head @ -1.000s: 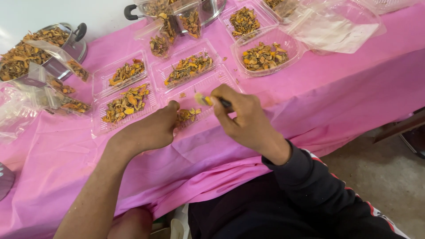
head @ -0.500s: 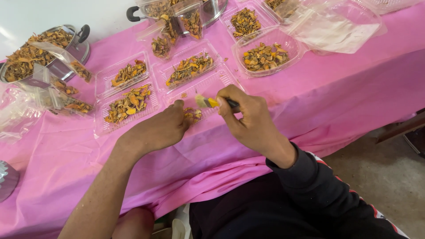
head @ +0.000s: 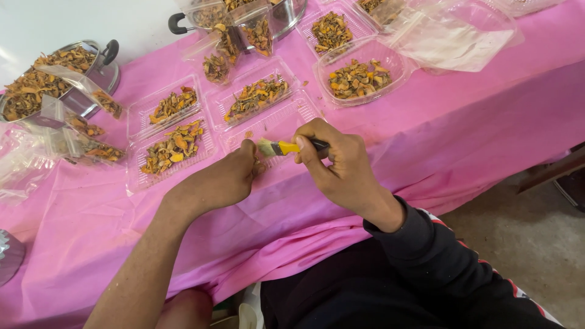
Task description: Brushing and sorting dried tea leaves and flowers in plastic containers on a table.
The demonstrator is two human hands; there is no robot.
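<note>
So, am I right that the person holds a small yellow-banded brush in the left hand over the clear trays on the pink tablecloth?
Not quite: the head view shows the brush in the right hand, not the left. The left hand rests closed at the edge of the nearest clear tray, its fingertips by the bristles. The rest holds: a small yellow-banded brush, over clear trays on the pink tablecloth.

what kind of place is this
Probably a small, informal food-packing table: a pink plastic tablecloth, clear clamshell trays of dried orange-brown pieces, and steel pots heaped with the same stuff.
</note>
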